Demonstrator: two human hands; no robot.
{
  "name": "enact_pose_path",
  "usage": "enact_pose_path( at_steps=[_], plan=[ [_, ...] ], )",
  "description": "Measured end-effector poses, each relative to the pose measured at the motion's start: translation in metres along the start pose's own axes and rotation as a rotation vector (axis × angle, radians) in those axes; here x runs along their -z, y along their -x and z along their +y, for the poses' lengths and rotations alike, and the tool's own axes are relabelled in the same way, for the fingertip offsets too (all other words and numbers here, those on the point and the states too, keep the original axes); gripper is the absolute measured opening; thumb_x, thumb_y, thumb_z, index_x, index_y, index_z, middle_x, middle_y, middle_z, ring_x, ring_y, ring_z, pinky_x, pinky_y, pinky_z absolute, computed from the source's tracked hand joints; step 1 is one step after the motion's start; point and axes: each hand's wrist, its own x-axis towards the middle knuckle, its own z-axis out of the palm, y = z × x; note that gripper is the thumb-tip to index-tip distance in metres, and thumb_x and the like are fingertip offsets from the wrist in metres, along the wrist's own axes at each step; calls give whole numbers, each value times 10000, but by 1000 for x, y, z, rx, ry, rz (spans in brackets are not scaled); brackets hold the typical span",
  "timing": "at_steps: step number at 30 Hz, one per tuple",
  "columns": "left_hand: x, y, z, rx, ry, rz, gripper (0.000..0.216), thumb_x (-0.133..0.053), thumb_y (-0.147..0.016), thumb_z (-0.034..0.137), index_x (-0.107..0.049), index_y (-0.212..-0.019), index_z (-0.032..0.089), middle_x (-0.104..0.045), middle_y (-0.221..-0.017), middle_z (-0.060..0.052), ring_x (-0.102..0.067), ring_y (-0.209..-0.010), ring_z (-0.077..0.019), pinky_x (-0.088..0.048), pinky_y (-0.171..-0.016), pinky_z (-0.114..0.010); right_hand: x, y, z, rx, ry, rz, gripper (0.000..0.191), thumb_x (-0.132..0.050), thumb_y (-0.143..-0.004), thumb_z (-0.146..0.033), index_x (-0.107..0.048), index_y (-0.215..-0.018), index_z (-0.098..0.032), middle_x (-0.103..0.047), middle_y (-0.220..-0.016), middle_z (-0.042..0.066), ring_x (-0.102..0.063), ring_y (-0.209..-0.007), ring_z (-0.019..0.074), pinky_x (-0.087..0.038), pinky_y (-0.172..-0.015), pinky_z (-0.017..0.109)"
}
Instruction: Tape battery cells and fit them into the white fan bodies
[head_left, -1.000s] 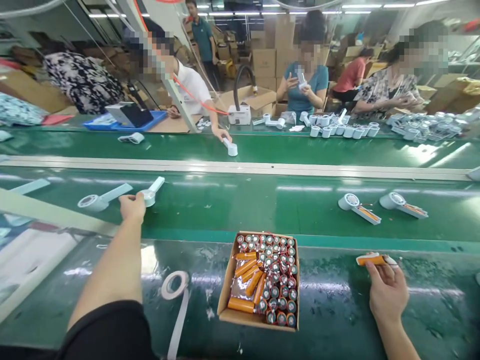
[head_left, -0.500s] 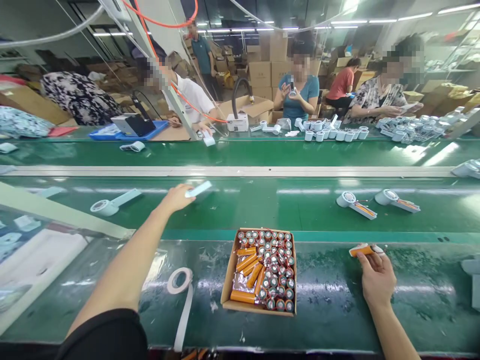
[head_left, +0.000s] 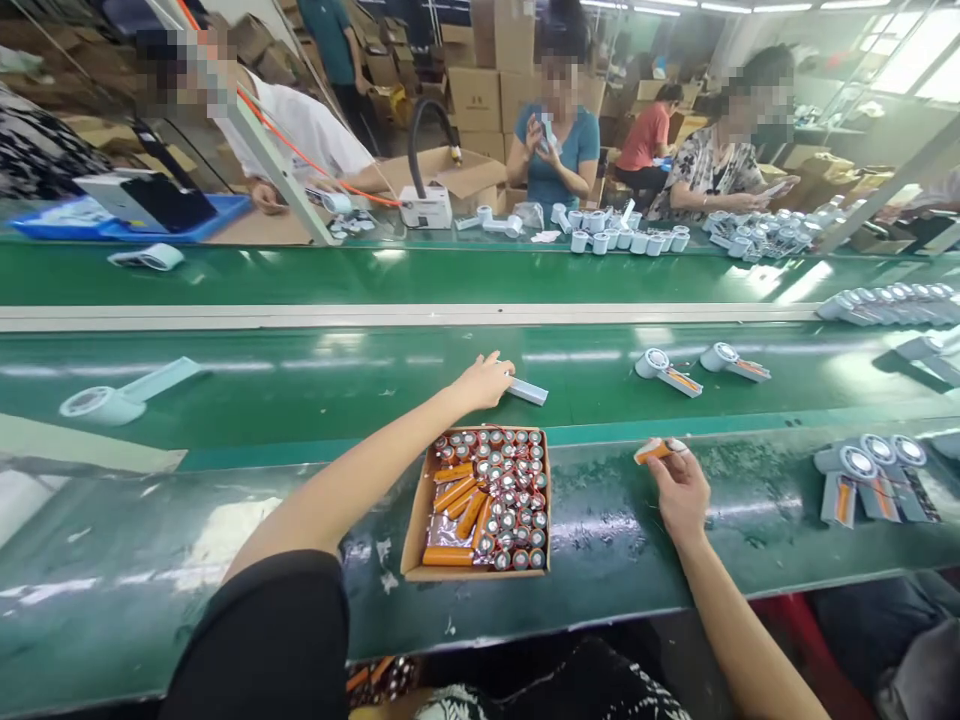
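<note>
My left hand (head_left: 484,381) reaches over the green conveyor belt (head_left: 375,385) and grips a white fan housing (head_left: 527,391), whose handle sticks out to the right just above the cardboard box (head_left: 417,520). The box holds several orange batteries (head_left: 450,556) with red wires. My right hand (head_left: 679,490) rests on the near ledge to the right of the box, fingers pinched on an orange battery (head_left: 651,451) with a white piece at its end.
Two fan housings with batteries (head_left: 667,370) lie on the belt to the right, another white housing (head_left: 112,400) at far left. More finished units (head_left: 870,480) sit on the near ledge at right. People work across the far belt with many white parts (head_left: 630,240).
My left hand has carried the white fan housing rightward along the belt, from the far left to just above the box. The view has shifted right. My right hand keeps its battery.
</note>
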Motion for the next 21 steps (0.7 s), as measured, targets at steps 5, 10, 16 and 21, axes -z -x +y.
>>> enact_pose_path(
  at_steps=[5, 10, 16, 21],
  plan=[
    [12, -10, -4, 46, 68, -129, 171, -720, -856, 301, -834, -968, 239, -808, -1085, -116, -703, -1146, -314, -539, -1097, -443, -56, -25, -42, -7, 78, -447, 516, -876, -800, -458, -779, -1262, -250, -860, -1142, 55, -836, -1014, 288, -680, -1022, 497],
    [35, -13, -9, 86, 153, -171, 233, -649, -917, 426, -819, -1029, 312, -835, -1080, -7, -744, -976, -213, -532, -878, -265, -139, -60, -66, 248, 400, -807, 465, -695, -986, -339, -712, -1443, -255, -845, -1223, 14, -825, -1084, 257, -654, -1063, 429],
    [34, -17, 2, 161, 197, -107, 280, -554, -1007, 371, -762, -1165, 268, -824, -1145, -61, -754, -1071, -251, -524, -922, -295, -185, -70, -62, 422, 770, -979, 356, -665, -1044, -266, -744, -1390, -229, -854, -1144, 74, -811, -1051, 276, -591, -945, 333],
    [27, -23, 14, 211, 257, -38, 257, -523, -1053, 322, -732, -1174, 233, -812, -1200, -90, -750, -1132, -252, -530, -956, -306, -189, -68, -62, 460, 974, -1058, 316, -621, -1070, -321, -767, -1340, -245, -846, -1138, 111, -800, -1033, 314, -556, -909, 355]
  ],
)
